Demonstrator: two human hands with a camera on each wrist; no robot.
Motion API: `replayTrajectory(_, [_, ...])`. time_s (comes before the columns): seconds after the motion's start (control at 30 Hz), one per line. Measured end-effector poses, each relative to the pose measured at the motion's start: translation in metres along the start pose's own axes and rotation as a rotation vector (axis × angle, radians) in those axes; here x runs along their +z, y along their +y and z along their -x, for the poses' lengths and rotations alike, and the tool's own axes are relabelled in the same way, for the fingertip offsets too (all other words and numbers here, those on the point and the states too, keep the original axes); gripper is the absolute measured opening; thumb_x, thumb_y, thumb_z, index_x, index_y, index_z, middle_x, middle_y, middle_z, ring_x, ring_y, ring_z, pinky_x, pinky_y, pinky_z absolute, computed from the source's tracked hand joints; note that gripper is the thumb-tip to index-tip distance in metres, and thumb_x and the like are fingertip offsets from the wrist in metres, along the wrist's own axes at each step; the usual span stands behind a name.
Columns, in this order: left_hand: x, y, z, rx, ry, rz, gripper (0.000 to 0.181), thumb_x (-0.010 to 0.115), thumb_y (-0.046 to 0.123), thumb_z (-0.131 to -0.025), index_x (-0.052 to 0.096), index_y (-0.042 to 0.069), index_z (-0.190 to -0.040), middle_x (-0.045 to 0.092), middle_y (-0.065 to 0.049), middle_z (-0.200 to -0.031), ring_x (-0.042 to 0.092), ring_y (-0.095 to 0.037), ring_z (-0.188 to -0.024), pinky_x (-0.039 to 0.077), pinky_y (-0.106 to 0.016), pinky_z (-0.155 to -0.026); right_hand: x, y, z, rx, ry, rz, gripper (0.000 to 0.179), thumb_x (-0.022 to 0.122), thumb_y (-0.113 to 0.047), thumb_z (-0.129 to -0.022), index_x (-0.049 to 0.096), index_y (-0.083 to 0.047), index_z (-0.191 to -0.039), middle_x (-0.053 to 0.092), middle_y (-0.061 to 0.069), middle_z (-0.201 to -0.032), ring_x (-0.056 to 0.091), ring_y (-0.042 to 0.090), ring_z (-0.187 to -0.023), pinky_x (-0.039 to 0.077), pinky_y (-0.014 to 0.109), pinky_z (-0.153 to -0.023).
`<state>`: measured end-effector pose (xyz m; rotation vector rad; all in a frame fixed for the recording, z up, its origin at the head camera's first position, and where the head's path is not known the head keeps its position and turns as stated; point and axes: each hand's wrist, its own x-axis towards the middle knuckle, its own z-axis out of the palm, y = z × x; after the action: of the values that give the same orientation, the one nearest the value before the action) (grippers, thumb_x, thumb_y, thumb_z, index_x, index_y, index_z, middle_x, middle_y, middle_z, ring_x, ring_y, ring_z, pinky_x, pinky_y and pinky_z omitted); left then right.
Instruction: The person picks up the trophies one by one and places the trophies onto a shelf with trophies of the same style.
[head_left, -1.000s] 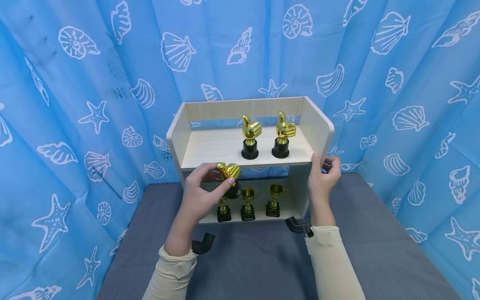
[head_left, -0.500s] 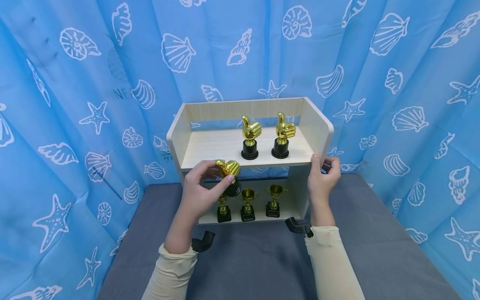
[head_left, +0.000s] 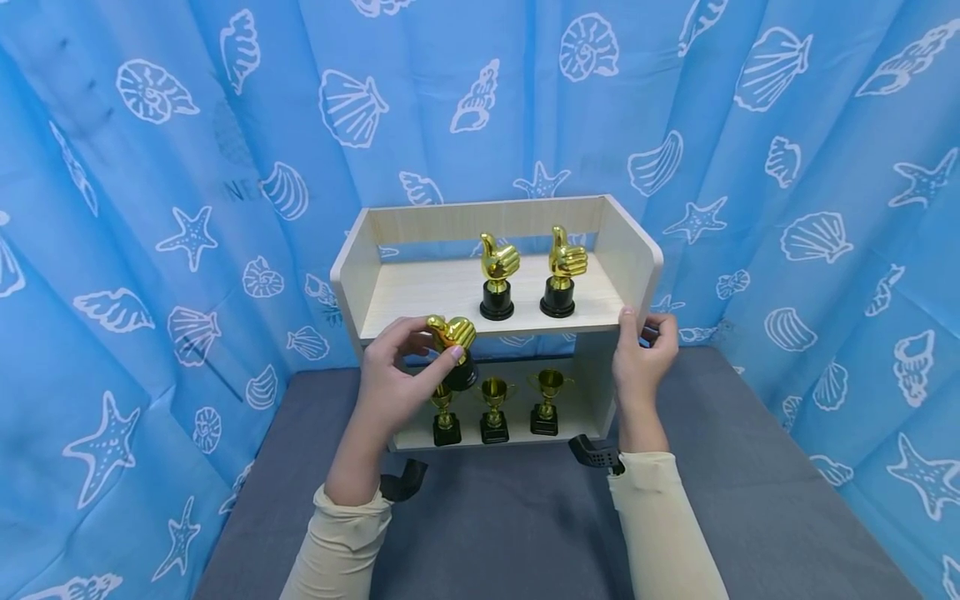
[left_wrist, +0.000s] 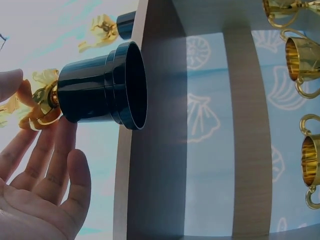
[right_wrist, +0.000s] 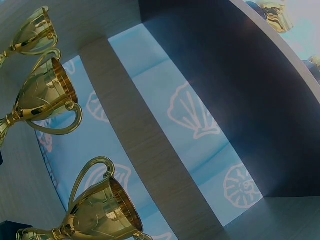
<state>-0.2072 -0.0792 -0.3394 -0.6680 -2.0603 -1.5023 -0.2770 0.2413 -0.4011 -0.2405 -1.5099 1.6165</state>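
Observation:
My left hand (head_left: pixel 397 367) pinches a gold thumbs-up trophy (head_left: pixel 453 333) by its gold part, in front of the upper shelf's front edge at the left. Its black base (left_wrist: pixel 95 87) hangs free and tilted, hollow underside showing in the left wrist view. At the shelf unit's (head_left: pixel 633 250) right front edge, my right hand (head_left: pixel 643 358) grips the board end with thumb in front. Two more thumbs-up trophies stand upright on the upper shelf, one at the middle (head_left: pixel 497 279) and one at the right (head_left: pixel 561 275).
Along the lower shelf stand three gold cup trophies: a left one (head_left: pixel 447 425) partly behind the held trophy, a middle one (head_left: pixel 493 408) and a right one (head_left: pixel 547 400). A grey cloth (head_left: pixel 510 517) covers the table. Behind hangs a blue seashell curtain (head_left: pixel 435 92).
My left hand has lifted the held trophy very slightly. The right hand stays on the shelf edge, and the whole head view has shifted a little.

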Motion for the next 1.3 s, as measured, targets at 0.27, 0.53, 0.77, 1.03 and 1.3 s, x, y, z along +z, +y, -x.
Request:
replayTrajectory(0.27, [-0.002,0.001,-0.002,0.021,-0.001,-0.007,0.031,0.086,0.018,-0.09,0.076,0.015,-0.12,0.073,-0.001,-0.112,0.072,-0.017,-0.095,0.062,-0.047,-0.085,0.0,0.002,0.0,0.001,0.002,-0.004,0.029,0.072,-0.034,-0.102,0.062,-0.008,-0.11,0.061,0.0,-0.12,0.058,0.014,-0.106,0.048,0.032,-0.086])
replayTrajectory(0.53, [-0.002,0.0,-0.004,0.015,-0.002,-0.003,0.032,0.086,0.017,-0.09,0.076,0.013,-0.12,0.073,-0.002,-0.113,0.073,-0.017,-0.096,0.062,-0.048,-0.085,0.0,0.002,-0.001,-0.004,-0.001,-0.004,0.031,0.072,-0.034,-0.102,0.063,-0.006,-0.111,0.061,-0.001,-0.119,0.058,0.013,-0.106,0.049,0.032,-0.086])
replayTrajectory(0.77, [-0.002,0.0,-0.005,0.016,-0.009,0.003,0.032,0.086,0.017,-0.09,0.076,0.014,-0.12,0.073,-0.002,-0.113,0.072,-0.018,-0.096,0.061,-0.045,-0.086,0.0,0.002,-0.001,-0.006,-0.003,-0.003,0.028,0.072,-0.035,-0.101,0.063,-0.01,-0.11,0.061,0.0,-0.119,0.058,0.014,-0.106,0.048,0.032,-0.086])
replayTrajectory(1.03, [-0.002,0.001,-0.007,0.025,-0.016,0.022,0.031,0.084,0.013,-0.091,0.076,0.012,-0.121,0.073,-0.005,-0.113,0.073,-0.021,-0.096,0.06,-0.045,-0.086,0.0,0.002,0.001,0.013,-0.01,-0.007,0.026,0.072,-0.034,-0.101,0.063,-0.011,-0.11,0.062,0.002,-0.123,0.058,0.014,-0.107,0.049,0.033,-0.086])
replayTrajectory(1.3, [-0.002,0.002,-0.011,0.014,-0.011,0.037,0.031,0.084,0.012,-0.091,0.075,0.012,-0.121,0.073,-0.005,-0.114,0.073,-0.02,-0.097,0.059,-0.035,-0.088,0.001,-0.016,0.006,0.021,-0.004,-0.002,0.027,0.069,-0.027,-0.103,0.062,-0.002,-0.113,0.061,0.004,-0.122,0.057,0.012,-0.105,0.048,0.031,-0.086])
